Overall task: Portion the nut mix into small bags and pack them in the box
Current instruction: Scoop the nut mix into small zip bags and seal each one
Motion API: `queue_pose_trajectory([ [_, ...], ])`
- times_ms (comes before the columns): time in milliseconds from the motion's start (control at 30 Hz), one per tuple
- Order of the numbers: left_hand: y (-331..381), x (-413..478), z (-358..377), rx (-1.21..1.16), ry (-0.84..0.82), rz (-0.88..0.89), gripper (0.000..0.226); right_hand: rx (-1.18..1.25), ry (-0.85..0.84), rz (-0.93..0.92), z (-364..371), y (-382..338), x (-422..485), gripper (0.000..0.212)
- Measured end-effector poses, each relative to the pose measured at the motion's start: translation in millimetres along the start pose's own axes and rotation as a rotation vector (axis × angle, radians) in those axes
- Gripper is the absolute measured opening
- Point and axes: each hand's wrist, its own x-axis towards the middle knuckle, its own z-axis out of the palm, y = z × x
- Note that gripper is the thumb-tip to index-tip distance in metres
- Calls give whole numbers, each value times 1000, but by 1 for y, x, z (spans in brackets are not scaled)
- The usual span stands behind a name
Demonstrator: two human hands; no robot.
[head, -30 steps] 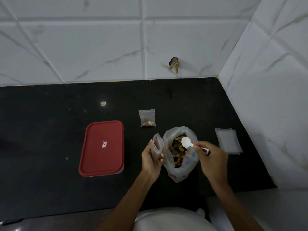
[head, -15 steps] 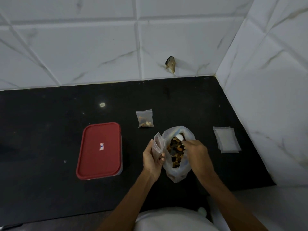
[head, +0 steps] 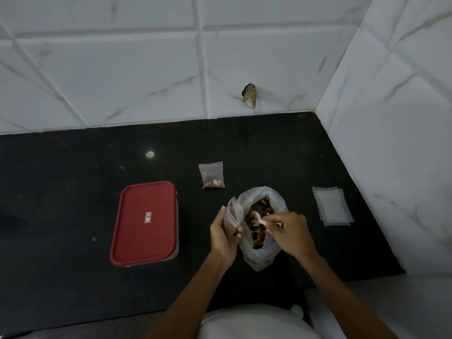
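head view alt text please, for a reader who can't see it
A person's right hand holds a white spoon in an open bag of nut mix while the left hand holds a small clear bag open beside it. On the black counter lie a red-lidded box at left, one filled small bag behind, and a stack of empty bags at right.

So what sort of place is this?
Probably a home kitchen corner. A black stone counter runs into white marble-look wall tiles on two sides, and food things sit on it: a red-lidded box and an open nut mix bag.
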Motion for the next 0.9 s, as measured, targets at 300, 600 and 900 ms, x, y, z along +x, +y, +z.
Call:
queue_pose_trajectory([
  [300, 4, -1, -7, -23, -86, 12, 32, 381, -1, 332, -14, 12, -8, 21],
  [600, 4, -1, -10, -3, -81, 20, 34, 702, 81, 305, -39, -21, -36, 20],
  [900, 3, 1, -9, -16, -84, 9, 35, 379, 110, -36, -24, -68, -53, 22],
])
